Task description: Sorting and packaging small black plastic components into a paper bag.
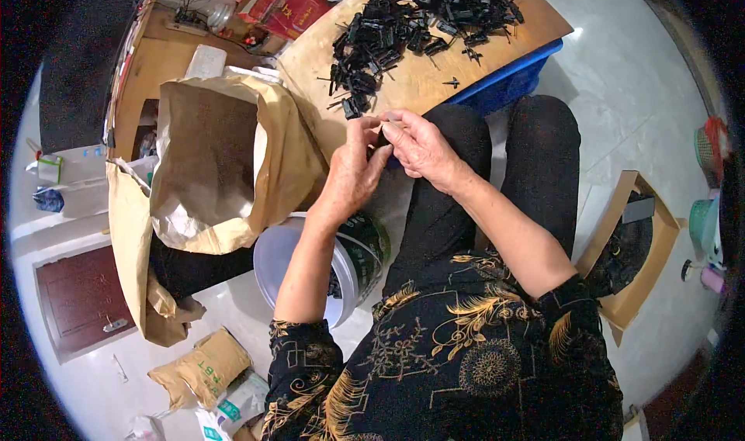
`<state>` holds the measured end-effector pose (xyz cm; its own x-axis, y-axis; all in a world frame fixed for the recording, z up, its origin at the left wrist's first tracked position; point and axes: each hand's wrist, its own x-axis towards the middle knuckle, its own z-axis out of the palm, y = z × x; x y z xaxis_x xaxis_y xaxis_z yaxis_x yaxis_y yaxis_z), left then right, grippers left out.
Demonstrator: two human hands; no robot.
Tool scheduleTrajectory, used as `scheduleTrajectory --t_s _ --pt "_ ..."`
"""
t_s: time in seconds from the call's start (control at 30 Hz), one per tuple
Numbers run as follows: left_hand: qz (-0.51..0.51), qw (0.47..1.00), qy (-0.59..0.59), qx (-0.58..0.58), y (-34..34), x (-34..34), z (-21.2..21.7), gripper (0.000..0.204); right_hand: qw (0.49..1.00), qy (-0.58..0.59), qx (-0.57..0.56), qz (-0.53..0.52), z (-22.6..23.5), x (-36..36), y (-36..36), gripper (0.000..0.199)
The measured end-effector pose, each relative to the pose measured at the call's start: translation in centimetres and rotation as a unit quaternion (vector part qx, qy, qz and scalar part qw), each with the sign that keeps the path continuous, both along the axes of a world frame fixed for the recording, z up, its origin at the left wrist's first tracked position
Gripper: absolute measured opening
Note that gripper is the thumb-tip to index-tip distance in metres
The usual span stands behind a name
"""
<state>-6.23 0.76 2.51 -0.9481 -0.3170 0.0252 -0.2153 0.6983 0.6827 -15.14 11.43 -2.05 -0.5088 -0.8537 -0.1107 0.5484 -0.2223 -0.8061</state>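
Observation:
My left hand [357, 166] and my right hand [425, 152] meet at the near edge of a wooden board [310, 57]. Both are closed, fingertips together, around a small black plastic part [382, 138] that is mostly hidden by the fingers. Just beyond them, a large heap of similar black plastic parts [380, 49] with thin sprue-like sticks spreads over the board. One small cross-shaped black piece [452, 83] lies apart from the heap, toward the right edge.
A large open brown paper sack [291, 131] stands left of the board. Below it is a white-rimmed bucket [268, 266] with black pieces inside. A blue crate [508, 80] supports the board. At right sits a cardboard box [658, 243] holding black items; a red box [291, 6] is at the back.

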Motion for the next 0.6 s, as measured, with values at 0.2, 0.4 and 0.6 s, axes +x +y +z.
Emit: scheduleTrajectory --t_s 0.2,0.4,0.6 --pt "-0.013 0.999 0.038 0.003 0.5 0.5 -0.3 0.046 0.995 0.094 0.007 0.029 -0.5 -0.2 0.1 0.025" --pt "-0.001 0.988 -0.007 0.157 0.5 1.0 0.4 0.054 0.993 0.107 0.041 -0.002 -1.6 0.1 -0.3 0.023" --pt "-0.037 0.978 -0.07 0.192 0.5 1.2 1.2 0.06 0.999 -0.021 0.028 0.036 -1.3 -0.1 0.1 0.025"
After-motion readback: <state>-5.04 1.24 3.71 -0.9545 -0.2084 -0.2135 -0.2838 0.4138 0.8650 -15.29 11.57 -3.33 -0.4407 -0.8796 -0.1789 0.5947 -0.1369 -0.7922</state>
